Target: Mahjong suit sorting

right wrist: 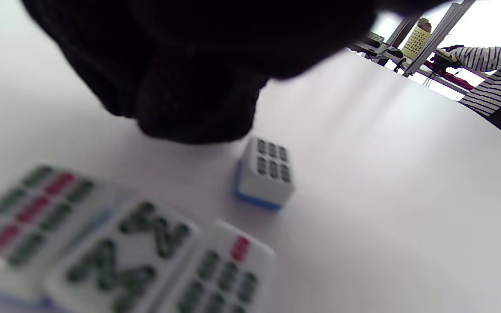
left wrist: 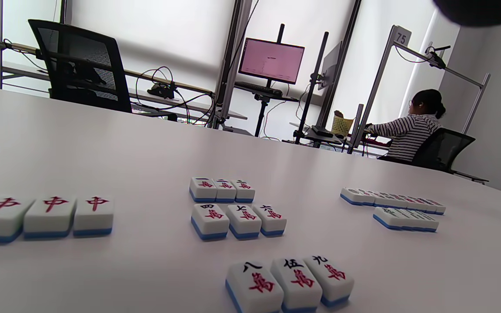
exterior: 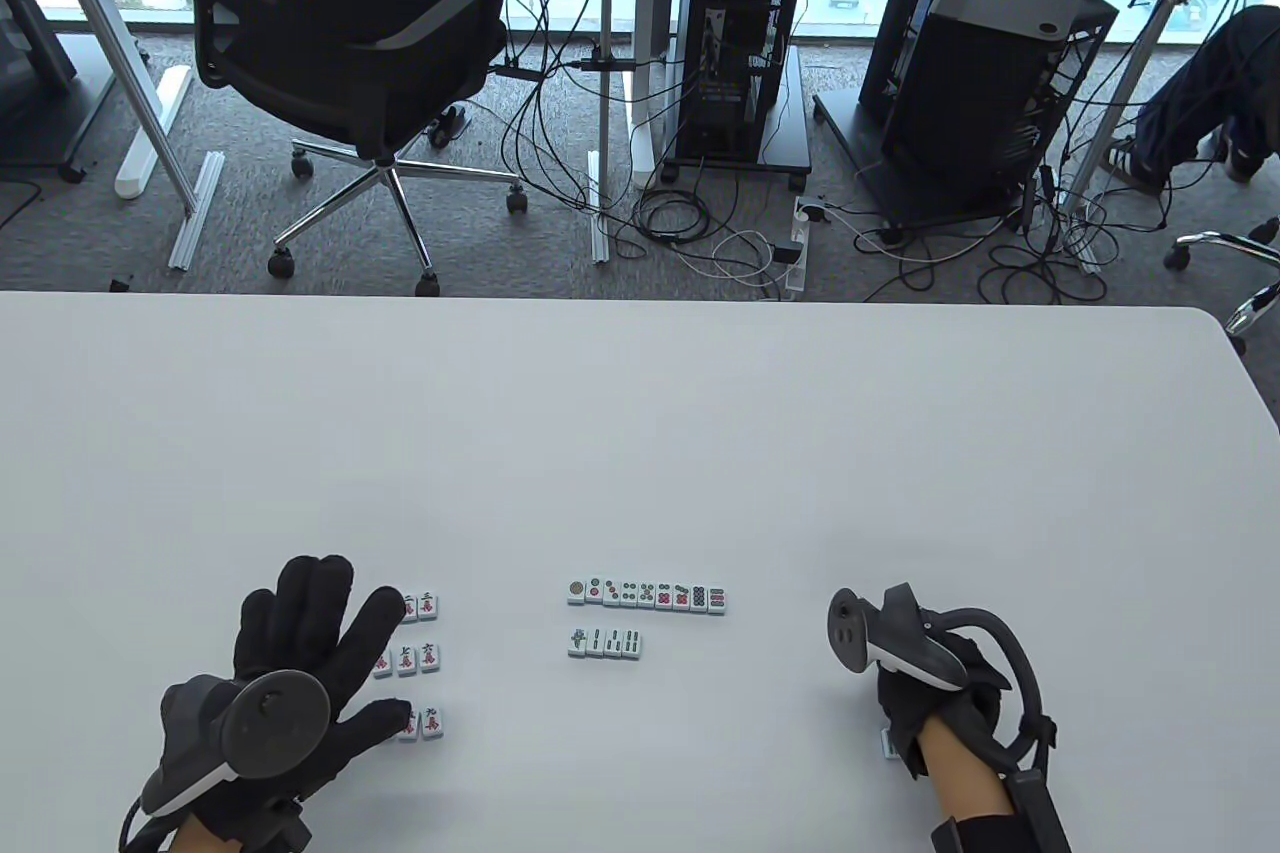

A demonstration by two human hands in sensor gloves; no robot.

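The white table (exterior: 640, 413) has small mahjong tiles near the front edge; the left hand (exterior: 300, 663) lies flat with its fingers spread out straight, holding nothing; it covers part of a block of red-character tiles (left wrist: 237, 202); from the left wrist view that block has three short rows of three, one behind the other, each tile face up; the front row (left wrist: 289, 280) is closest to the camera. Off to the left side, apart from the block, three red-middle tiles (left wrist: 44, 215) sit side by side, touching.

In the middle of the table there is a long row of circle tiles (exterior: 646, 595), all touching in a line; just below it is a short row of bamboo tiles (exterior: 604, 642), also touching.

The right hand (exterior: 925, 693) rests on the table to the right, well apart from those rows; its fingers are tucked under the tracker, and I cannot tell if they are curled or holding anything. In the right wrist view a single bamboo tile (right wrist: 265, 174) with six green sticks sits just beside the dark glove; three more bamboo tiles (right wrist: 102, 248) lie blurry close to the camera, side by side.

A black office chair (exterior: 340, 63) stands behind the table; a person in a striped top (left wrist: 409, 132) sits at a far desk.
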